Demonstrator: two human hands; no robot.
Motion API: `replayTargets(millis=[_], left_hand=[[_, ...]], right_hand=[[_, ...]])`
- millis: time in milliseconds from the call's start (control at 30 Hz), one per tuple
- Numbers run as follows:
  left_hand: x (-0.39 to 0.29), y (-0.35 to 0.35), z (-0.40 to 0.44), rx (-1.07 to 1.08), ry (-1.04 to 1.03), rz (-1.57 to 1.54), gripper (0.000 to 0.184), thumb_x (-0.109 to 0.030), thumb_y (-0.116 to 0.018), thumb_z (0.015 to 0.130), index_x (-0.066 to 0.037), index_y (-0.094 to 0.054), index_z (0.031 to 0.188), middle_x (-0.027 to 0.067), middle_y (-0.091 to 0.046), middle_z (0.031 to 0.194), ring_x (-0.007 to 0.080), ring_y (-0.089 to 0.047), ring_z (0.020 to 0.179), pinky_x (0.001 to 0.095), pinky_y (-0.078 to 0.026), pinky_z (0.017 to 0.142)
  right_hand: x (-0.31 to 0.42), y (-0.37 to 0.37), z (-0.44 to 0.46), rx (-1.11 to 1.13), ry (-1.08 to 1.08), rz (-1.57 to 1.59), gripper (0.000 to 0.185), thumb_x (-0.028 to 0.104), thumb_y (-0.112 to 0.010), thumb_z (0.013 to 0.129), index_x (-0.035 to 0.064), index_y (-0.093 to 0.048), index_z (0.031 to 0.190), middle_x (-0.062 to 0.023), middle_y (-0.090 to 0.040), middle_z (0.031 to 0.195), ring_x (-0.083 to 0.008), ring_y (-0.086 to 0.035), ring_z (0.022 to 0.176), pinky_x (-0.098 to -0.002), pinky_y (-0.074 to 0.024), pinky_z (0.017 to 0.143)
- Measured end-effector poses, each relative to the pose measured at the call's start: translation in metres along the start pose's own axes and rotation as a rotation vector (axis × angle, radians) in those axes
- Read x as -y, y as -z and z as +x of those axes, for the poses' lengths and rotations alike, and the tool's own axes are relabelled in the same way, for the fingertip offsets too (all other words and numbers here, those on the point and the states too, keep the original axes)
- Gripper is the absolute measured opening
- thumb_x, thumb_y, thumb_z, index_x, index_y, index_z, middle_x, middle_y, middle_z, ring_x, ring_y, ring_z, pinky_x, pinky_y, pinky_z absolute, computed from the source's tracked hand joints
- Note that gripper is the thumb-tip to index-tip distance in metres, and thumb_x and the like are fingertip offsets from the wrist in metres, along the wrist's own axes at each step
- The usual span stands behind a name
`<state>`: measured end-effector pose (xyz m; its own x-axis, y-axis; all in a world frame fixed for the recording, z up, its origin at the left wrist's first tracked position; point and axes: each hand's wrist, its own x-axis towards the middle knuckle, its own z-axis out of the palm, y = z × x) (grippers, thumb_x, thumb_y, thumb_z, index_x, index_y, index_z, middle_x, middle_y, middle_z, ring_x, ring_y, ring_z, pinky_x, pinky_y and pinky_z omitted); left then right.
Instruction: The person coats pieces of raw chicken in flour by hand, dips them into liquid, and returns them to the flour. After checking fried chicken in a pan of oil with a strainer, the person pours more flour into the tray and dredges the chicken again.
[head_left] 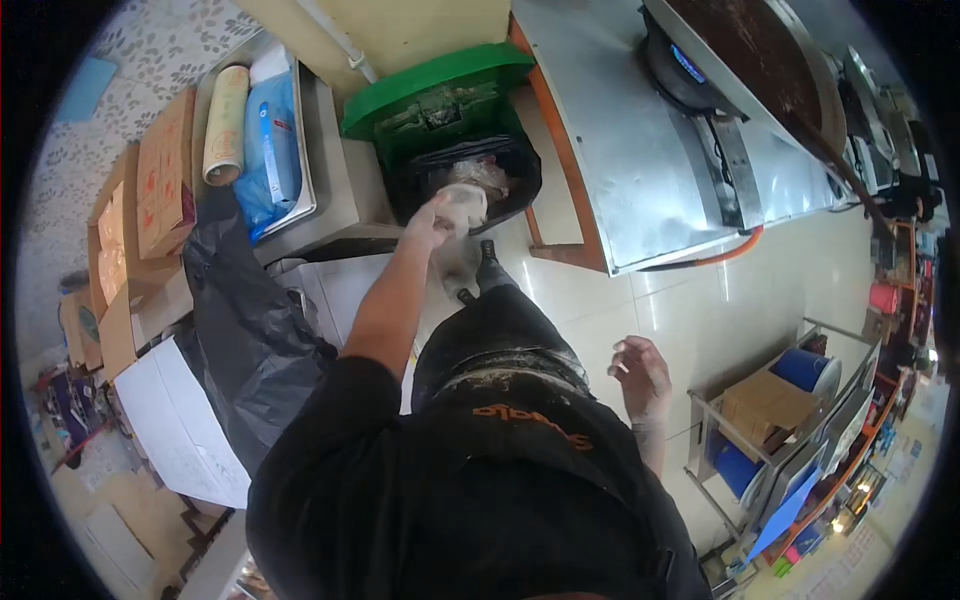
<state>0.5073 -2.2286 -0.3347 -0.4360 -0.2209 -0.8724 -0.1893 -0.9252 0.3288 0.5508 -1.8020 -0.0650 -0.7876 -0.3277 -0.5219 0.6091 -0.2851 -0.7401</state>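
My left hand (428, 224) reaches out over the front rim of a green bin (400, 130) and grips a pale, translucent plastic-looking piece (464, 207), whose exact kind I cannot make out. The bin's green lid (440, 85) stands raised against the wall. Inside, a black bin liner (523, 172) holds crumpled clear plastic (482, 176). Away to the right, my right hand (640, 375) hangs above the floor with loosely bent fingers apart and nothing in them.
A steel counter (610, 130) with a lit gas burner (688, 65) and a large wok (760, 60) stands right of the bin. At left are a black plastic bag (245, 320), cardboard boxes (165, 180) and a film roll (226, 125). A metal rack (715, 420) stands at lower right.
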Motion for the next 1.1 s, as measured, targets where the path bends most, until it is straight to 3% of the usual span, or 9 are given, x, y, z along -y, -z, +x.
replayTargets(millis=[233, 367, 500, 567, 600, 667, 800, 1000, 1100], left_hand=[[0.032, 0.015, -0.024, 0.079, -0.114, -0.594, 0.029, -0.02, -0.053, 0.091, 0.0, -0.053, 0.112, 0.0189, -0.055, 0.119, 0.0334, -0.059, 0.104, 0.0455, -0.051, 0.089], [0.086, 0.107, 0.0, 0.103, -0.093, -0.314, 0.01, -0.013, -0.052, 0.09, -0.005, -0.055, 0.094, 0.0116, -0.062, 0.091, 0.0258, -0.062, 0.083, 0.0377, -0.056, 0.072], [0.165, 0.171, -0.058, -0.339, -0.081, 0.029, 0.002, -0.015, -0.05, 0.091, -0.013, -0.049, 0.091, 0.0062, -0.051, 0.072, 0.0216, -0.05, 0.059, 0.037, -0.049, 0.053], [0.207, 0.222, -0.055, -0.122, -0.076, 0.189, 0.005, -0.021, -0.048, 0.088, -0.016, -0.049, 0.09, 0.0057, -0.049, 0.072, 0.0204, -0.045, 0.053, 0.0369, -0.038, 0.045], [0.231, 0.218, -0.057, -0.272, -0.161, 0.502, 0.006, -0.022, -0.049, 0.088, -0.017, -0.048, 0.091, 0.0048, -0.049, 0.073, 0.0214, -0.046, 0.054, 0.0386, -0.039, 0.047], [0.272, 0.166, -0.084, -0.377, -0.13, 0.255, 0.01, -0.023, -0.05, 0.089, -0.015, -0.049, 0.094, 0.0056, -0.052, 0.079, 0.0238, -0.051, 0.061, 0.0407, -0.044, 0.053], [0.345, 0.093, -0.146, -0.146, -0.16, 0.128, 0.021, -0.024, -0.053, 0.091, -0.01, -0.052, 0.106, 0.0089, -0.058, 0.092, 0.0264, -0.06, 0.075, 0.0424, -0.052, 0.066], [0.434, 0.062, -0.192, -0.457, -0.062, 0.127, 0.03, -0.022, -0.052, 0.091, -0.005, -0.053, 0.115, 0.0112, -0.06, 0.103, 0.0276, -0.062, 0.08, 0.0422, -0.053, 0.073], [0.471, 0.067, -0.192, -0.582, 0.003, 0.094, 0.031, -0.021, -0.052, 0.09, -0.004, -0.053, 0.117, 0.0129, -0.061, 0.107, 0.029, -0.063, 0.084, 0.0427, -0.053, 0.074]], right_hand=[[0.036, 0.055, -0.014, -0.064, 0.179, 0.029, 0.038, 0.032, -0.059, 0.089, 0.0012, -0.056, 0.111, -0.0107, -0.062, 0.102, -0.0172, -0.057, 0.084, -0.0324, -0.0468, 0.073], [0.086, 0.111, -0.003, -0.082, 0.311, -0.046, 0.044, 0.038, -0.058, 0.089, 0.0024, -0.055, 0.115, -0.0099, -0.06, 0.106, -0.0186, -0.056, 0.091, -0.0326, -0.0465, 0.076], [0.181, 0.183, 0.01, -0.106, 0.672, -0.177, 0.044, 0.034, -0.053, 0.093, 0.0035, -0.051, 0.124, -0.0114, -0.055, 0.122, -0.0187, -0.052, 0.108, -0.0326, -0.0451, 0.085], [0.241, 0.204, 0.032, -0.262, 0.885, -0.367, 0.048, 0.028, -0.056, 0.091, 0.002, -0.045, 0.131, -0.0122, -0.049, 0.131, -0.0212, -0.048, 0.116, -0.0348, -0.0433, 0.091], [0.268, 0.209, 0.047, -0.344, 0.984, -0.453, 0.051, 0.024, -0.057, 0.091, 0.0012, -0.043, 0.134, -0.0127, -0.046, 0.135, -0.0225, -0.046, 0.119, -0.0358, -0.0424, 0.094], [0.323, 0.203, 0.086, -0.321, 1.105, -0.574, 0.065, 0.022, -0.06, 0.09, 0.0007, -0.029, 0.143, -0.0166, -0.034, 0.145, -0.0287, -0.036, 0.131, -0.0409, -0.0337, 0.104], [0.397, 0.139, 0.152, -0.305, 1.111, -0.912, 0.073, 0.028, -0.056, 0.094, -0.0021, -0.013, 0.146, -0.0224, -0.026, 0.147, -0.031, -0.028, 0.136, -0.0403, -0.0237, 0.111], [0.489, 0.105, 0.221, -0.032, 1.362, -0.452, 0.041, 0.023, -0.053, 0.097, -0.001, -0.046, 0.129, -0.0138, -0.049, 0.129, -0.0206, -0.045, 0.122, -0.0344, -0.0331, 0.106], [0.549, 0.066, 0.217, 0.139, 1.013, 0.132, 0.023, 0.025, -0.057, 0.094, 0.0021, -0.058, 0.091, -0.007, -0.059, 0.088, -0.0142, -0.057, 0.086, -0.0311, -0.0474, 0.082]])
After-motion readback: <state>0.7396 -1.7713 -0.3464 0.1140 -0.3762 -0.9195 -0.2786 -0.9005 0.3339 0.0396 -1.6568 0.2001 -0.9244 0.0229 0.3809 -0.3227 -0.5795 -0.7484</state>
